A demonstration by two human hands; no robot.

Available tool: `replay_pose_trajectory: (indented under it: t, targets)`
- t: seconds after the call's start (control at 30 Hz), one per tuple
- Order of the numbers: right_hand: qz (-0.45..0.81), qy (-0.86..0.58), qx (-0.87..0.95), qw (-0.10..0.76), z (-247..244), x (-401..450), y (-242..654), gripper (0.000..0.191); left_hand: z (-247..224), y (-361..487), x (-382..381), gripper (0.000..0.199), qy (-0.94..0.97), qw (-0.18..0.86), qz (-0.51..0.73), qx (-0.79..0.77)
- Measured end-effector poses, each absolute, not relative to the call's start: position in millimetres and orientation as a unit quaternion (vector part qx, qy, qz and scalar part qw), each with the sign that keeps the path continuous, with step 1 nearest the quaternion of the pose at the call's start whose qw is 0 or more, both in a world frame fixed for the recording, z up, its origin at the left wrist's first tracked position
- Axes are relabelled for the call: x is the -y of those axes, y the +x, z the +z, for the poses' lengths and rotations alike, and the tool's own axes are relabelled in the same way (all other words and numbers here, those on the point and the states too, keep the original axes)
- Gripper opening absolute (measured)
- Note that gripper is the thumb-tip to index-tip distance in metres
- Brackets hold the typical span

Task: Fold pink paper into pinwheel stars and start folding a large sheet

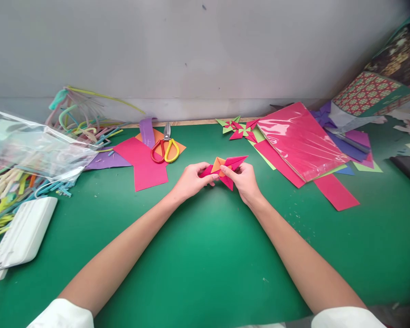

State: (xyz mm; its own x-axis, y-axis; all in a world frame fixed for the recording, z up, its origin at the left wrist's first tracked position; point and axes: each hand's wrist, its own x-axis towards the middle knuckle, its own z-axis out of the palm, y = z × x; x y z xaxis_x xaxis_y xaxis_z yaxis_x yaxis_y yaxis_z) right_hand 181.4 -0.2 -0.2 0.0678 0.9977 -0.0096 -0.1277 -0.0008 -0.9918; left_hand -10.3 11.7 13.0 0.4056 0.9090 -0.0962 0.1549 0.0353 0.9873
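A folded red and orange paper star is held between both hands above the green table. My left hand grips its left side, thumb on top and fingers beneath. On the right side my right hand pinches it, the thumb pressing near the orange middle. One red point sticks out to the upper right, another points down between the hands. Behind the hands, two finished-looking red and green paper stars lie near the wall.
Scissors with red and yellow handles lie on red paper and orange paper. Plastic-wrapped red sheets rest at the right. Pipe cleaners, a clear bag and a white power strip occupy the left. A patterned bag stands far right.
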Motion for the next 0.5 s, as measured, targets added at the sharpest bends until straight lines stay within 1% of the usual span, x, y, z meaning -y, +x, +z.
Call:
replay_pose_trajectory:
  t: [0.27, 0.5]
  targets:
    - [0.519, -0.486, 0.462, 0.531, 1.1, 3.7, 179.2, 0.036, 12.7, -8.1, -9.9, 0.039, 0.592, 0.599, 0.324, -0.431]
    - [0.524, -0.487, 0.471, 0.517, 3.6, 4.5, 179.0, 0.035, 10.0, -10.2, -10.8, 0.040, 0.611, 0.587, 0.322, -0.422]
